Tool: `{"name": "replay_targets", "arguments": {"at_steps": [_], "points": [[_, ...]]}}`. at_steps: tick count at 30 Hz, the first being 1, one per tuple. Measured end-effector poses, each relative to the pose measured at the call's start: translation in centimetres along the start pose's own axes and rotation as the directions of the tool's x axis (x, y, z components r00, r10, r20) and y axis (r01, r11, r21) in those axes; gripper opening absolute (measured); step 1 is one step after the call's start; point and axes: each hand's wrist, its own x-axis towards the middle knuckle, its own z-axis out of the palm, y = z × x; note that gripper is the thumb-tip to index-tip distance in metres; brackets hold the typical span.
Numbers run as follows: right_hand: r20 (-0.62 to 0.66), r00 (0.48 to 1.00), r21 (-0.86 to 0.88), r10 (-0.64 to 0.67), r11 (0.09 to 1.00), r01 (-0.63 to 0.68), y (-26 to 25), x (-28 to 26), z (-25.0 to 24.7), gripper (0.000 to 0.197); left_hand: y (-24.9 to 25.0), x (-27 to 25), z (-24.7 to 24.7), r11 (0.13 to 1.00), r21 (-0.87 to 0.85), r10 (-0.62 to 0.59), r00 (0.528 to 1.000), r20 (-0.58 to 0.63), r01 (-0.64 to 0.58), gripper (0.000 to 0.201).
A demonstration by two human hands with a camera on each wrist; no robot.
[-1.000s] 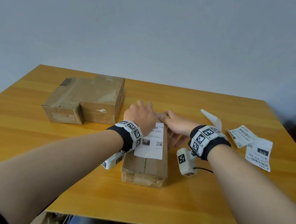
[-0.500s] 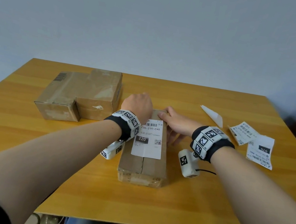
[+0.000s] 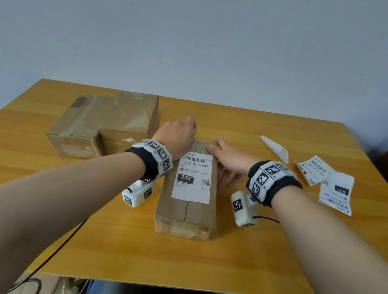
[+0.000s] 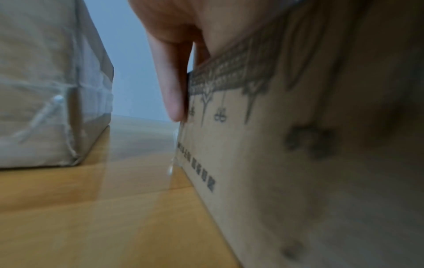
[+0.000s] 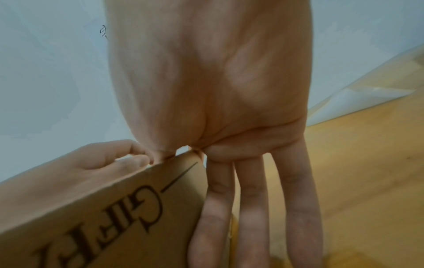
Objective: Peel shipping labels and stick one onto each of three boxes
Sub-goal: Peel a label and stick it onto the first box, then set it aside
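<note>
A long narrow cardboard box lies end-on at the table's centre, and a white shipping label printed "220" is stuck flat on its top. My left hand is at the box's far left corner; in the left wrist view its fingers point straight down against the side of the box. My right hand rests at the far right, thumb on top. Its straight fingers lie down the printed side of the box. Two more plain boxes stand together at the left.
Two loose printed labels and a folded white backing sheet lie on the wooden table to the right. The neighbouring box stands a short gap left of my left hand. Cables hang off the near edge.
My left hand slid off the label's top left to the box's far left corner, so the whole label now shows. The right hand stayed at the far right end.
</note>
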Motion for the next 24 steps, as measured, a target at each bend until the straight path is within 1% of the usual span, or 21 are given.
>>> {"name": "replay_targets", "arguments": {"at_steps": [2,4,5,7,10,12,14,16,18,20,22,24], "points": [[-0.011,1.0,-0.011,0.007,1.0,-0.008,-0.2,-0.3,0.1,0.043,-0.3,-1.7,-0.5,0.993,-0.115,0.003,1.0,0.017,-0.001,0.032],[-0.033,0.999,-0.024,0.012,1.0,-0.013,-0.4,-0.6,0.2,0.043,-0.3,-3.5,-1.3,0.974,-0.222,-0.025,0.998,0.054,0.036,0.037],[-0.049,0.999,-0.03,0.017,0.999,-0.019,-0.5,-0.8,0.3,0.044,-0.1,-4.4,-1.8,0.973,-0.226,-0.035,0.995,0.095,0.056,0.039],[-0.08,0.996,-0.037,0.031,0.999,-0.034,-0.7,-1.2,0.4,0.044,0.6,-6.0,-2.9,0.983,-0.161,-0.053,0.976,0.21,0.088,0.04],[-0.113,0.992,-0.033,0.06,0.997,-0.065,-0.9,-1.8,0.3,0.048,2.4,-8.4,-5.0,0.993,-0.068,-0.061,0.928,0.368,0.092,0.052],[-0.143,0.986,-0.036,0.082,0.995,-0.088,-0.9,-2.4,0.3,0.049,3.7,-9.9,-5.6,0.996,-0.046,-0.055,0.904,0.425,0.082,0.067],[-0.182,0.977,-0.04,0.108,0.992,-0.117,-0.6,-2.8,0.2,0.053,4.6,-11.1,-5.2,0.996,-0.045,-0.046,0.889,0.456,0.075,0.084],[-0.238,0.965,-0.083,0.113,0.987,-0.136,-0.2,-3.1,0.0,0.06,5.1,-11.8,-4.3,0.994,-0.068,-0.038,0.876,0.481,0.081,0.094],[-0.308,0.946,-0.162,0.098,0.975,-0.153,0.2,-3.3,-0.5,0.068,5.4,-11.9,-3.4,0.991,-0.101,-0.029,0.885,0.466,0.086,0.092],[-0.352,0.931,-0.192,0.101,0.965,-0.178,0.9,-3.4,-1.3,0.07,5.6,-11.7,-3.1,0.993,-0.107,-0.006,0.905,0.425,0.057,0.08],[-0.372,0.92,-0.188,0.126,0.96,-0.207,1.8,-3.7,-2.2,0.073,5.7,-11.4,-3.2,0.995,-0.096,0.049,0.91,0.412,-0.01,0.068],[-0.361,0.921,-0.176,0.144,0.96,-0.219,2.7,-4.3,-3.1,0.074,5.5,-11.0,-3.5,0.991,-0.088,0.131,0.895,0.427,-0.103,0.062]]}}
